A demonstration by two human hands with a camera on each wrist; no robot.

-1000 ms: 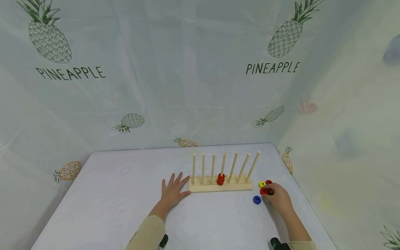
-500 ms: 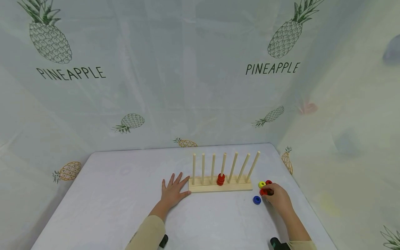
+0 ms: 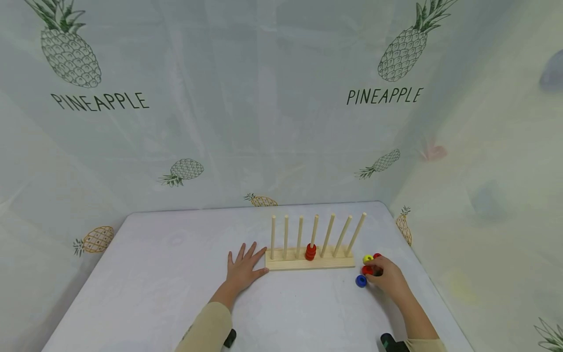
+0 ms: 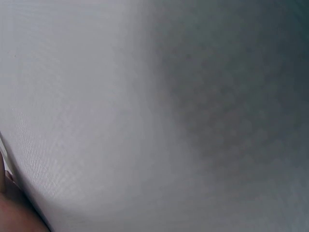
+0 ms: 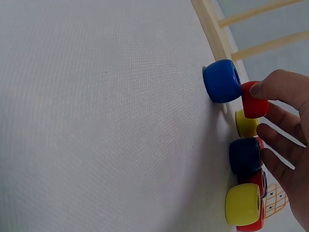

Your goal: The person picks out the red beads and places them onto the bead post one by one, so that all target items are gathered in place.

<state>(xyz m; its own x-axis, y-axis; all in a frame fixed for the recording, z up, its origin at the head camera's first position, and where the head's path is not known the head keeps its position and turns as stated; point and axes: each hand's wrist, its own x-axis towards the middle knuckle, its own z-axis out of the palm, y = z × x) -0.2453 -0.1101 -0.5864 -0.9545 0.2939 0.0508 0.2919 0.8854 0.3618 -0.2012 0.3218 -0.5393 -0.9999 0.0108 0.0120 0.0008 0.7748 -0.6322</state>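
Red bead (image 5: 253,104), pinched by the right hand (image 3: 389,277), seemed best lifted past the blue bead (image 3: 360,281); the left hand (image 3: 241,270) lay spread.

One left hand (image 3: 242,270), one right hand (image 3: 390,279). Two sleeves (image 3: 206,325). Two dark wrist devices (image 3: 393,343). One table (image 3: 167,288). One wooden rack (image 3: 286,265), seven pegs (image 3: 300,234). Red beads (image 3: 310,252) stacked on one peg: look like three. Loose, right wrist view: two yellow beads (image 5: 243,204); at least two blue beads (image 5: 222,81); at least three loose red beads (image 5: 254,105), some half hidden, exact number unclear. Printed on cloth (image 3: 272,122): two large pineapples (image 3: 70,58), two small green pineapples (image 3: 186,169), three orange pineapples (image 3: 98,239).
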